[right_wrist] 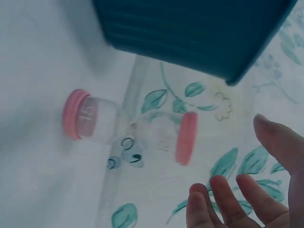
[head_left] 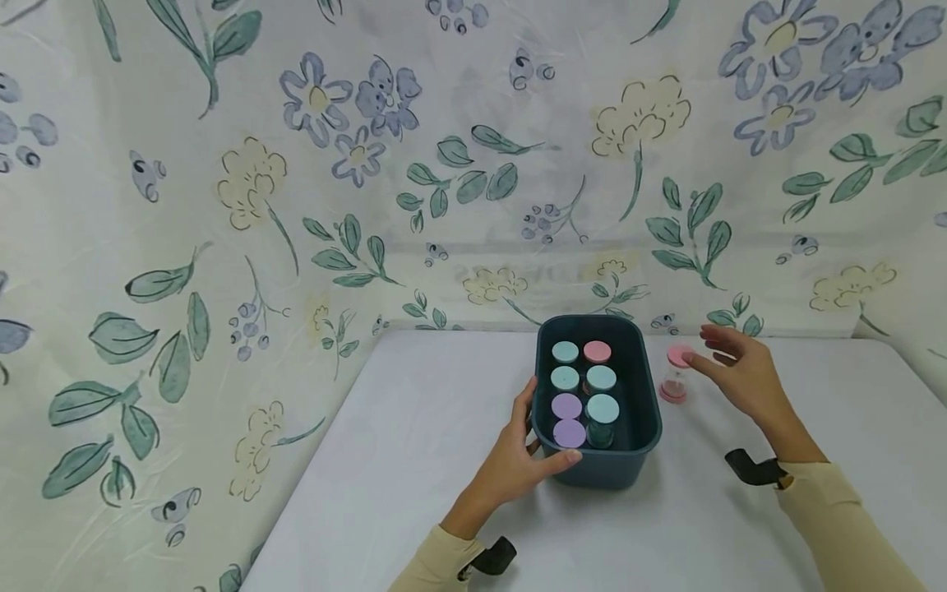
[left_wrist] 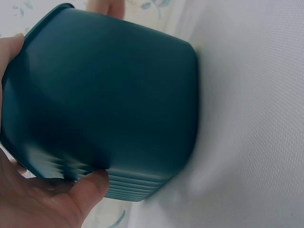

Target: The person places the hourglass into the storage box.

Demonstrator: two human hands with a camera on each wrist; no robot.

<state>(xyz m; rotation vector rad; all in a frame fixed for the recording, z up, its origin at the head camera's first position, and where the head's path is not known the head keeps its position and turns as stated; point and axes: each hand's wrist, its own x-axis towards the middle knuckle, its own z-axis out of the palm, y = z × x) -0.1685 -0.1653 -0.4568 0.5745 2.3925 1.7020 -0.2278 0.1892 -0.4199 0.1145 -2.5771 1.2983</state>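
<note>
A dark teal plastic bin (head_left: pixel 601 470) stands on the white table, holding several round-capped sand timers. Their caps are light blue (head_left: pixel 602 409), pink (head_left: pixel 598 352) and purple (head_left: pixel 569 433). My left hand (head_left: pixel 510 464) grips the bin's near left corner, thumb over the rim and other fingers along the side wall (left_wrist: pixel 109 95). To the right of the bin, a clear sand timer with pink caps (head_left: pixel 674 391) stands upright on the table. Beside its top is my right hand (head_left: pixel 743 382), its fingers (right_wrist: pixel 263 203) spread and apart from the timer (right_wrist: pixel 105 118) in the right wrist view.
White table (head_left: pixel 414 427) extends around the bin. A floral curtain (head_left: pixel 473 205) hangs along the table's back and left. Black straps with camera mounts (head_left: pixel 494 557) sit at both wrists.
</note>
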